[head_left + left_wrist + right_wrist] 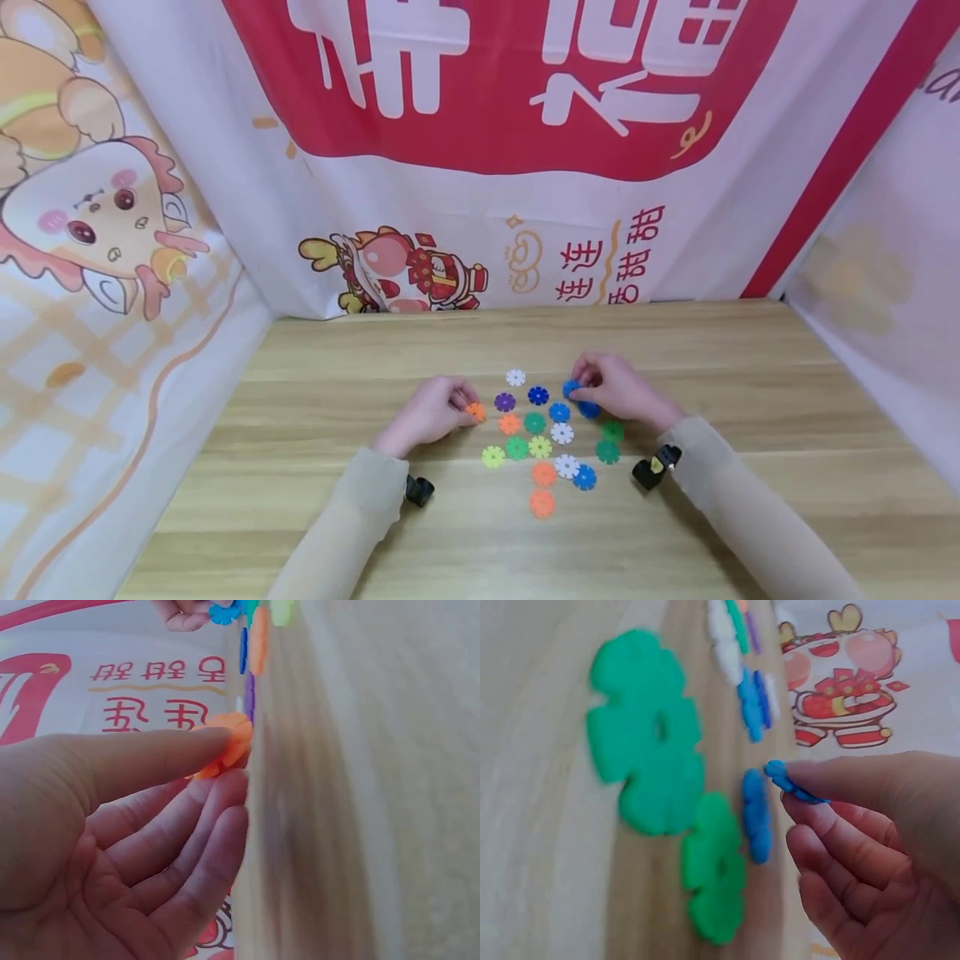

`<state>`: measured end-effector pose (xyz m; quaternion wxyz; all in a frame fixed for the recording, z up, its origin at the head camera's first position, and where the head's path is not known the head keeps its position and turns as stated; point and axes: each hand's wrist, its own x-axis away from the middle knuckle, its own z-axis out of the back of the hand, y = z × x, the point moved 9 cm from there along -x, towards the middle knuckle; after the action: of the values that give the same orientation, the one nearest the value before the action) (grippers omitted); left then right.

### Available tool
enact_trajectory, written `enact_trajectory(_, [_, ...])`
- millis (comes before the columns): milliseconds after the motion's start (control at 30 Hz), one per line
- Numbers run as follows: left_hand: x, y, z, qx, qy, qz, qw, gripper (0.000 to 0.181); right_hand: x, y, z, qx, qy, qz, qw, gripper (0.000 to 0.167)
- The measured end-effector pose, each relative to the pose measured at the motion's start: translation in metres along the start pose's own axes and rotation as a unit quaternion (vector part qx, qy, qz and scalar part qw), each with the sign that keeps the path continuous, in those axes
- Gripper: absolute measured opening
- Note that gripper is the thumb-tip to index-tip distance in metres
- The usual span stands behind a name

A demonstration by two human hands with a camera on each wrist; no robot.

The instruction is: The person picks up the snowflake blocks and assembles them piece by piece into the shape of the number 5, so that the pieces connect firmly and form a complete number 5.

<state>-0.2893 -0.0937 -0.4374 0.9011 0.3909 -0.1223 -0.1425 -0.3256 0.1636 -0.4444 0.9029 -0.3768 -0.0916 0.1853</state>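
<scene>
Between thumb and fingers, my left hand (435, 410) pinches an orange notched plastic disc (225, 746) at the left of the scattered discs. My right hand (617, 387) pinches a blue notched disc (791, 782) at the far right of the group. Just below that hand, another blue disc (589, 409) lies on the table. Closest to the left hand are a purple disc (505, 402) and an orange disc (509, 424). Two green discs (646, 733) lie nearer the right wrist.
More discs lie loosely on the wooden table (315, 517): a white one (515, 377) at the back, a yellow one (492, 456), and orange ones (542, 503) at the front. A printed cloth (435, 200) hangs along the table's back edge, with further cloth at both sides.
</scene>
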Motion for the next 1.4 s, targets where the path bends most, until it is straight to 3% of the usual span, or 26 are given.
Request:
enact_trajectory(233, [0.000,0.015,0.008,0.014,0.054,-0.040,0.9977,0.011,0.009,-0.015,0.009,-0.048,0.039,-0.003,0.9981,0.009])
enact_trajectory(367, [-0.002,0.027,0.014,0.037,0.095,-0.057,0.9932,0.014,0.013,-0.027,0.019,-0.080,0.072,0.002,0.9942,0.011])
enact_trajectory(467, [-0.001,0.034,0.013,0.063,0.112,-0.065,0.9897,0.016,0.016,-0.031,0.020,-0.114,0.076,-0.007,0.9906,0.015])
enact_trajectory(667, [0.003,0.050,0.004,0.113,0.114,-0.094,0.9827,0.014,0.020,-0.036,0.013,-0.222,0.058,-0.036,0.9727,0.027])
enact_trajectory(767, [0.006,0.056,0.000,0.135,0.113,-0.111,0.9781,0.012,0.023,-0.040,0.009,-0.247,0.053,-0.040,0.9667,0.031])
enact_trajectory(1033, [0.012,0.066,-0.005,0.148,0.118,-0.145,0.9712,0.012,0.029,-0.048,-0.001,-0.285,0.034,-0.048,0.9567,0.030])
enact_trajectory(1400, [0.017,0.071,-0.008,0.156,0.116,-0.153,0.9689,0.011,0.032,-0.052,-0.007,-0.298,0.026,-0.042,0.9534,0.026])
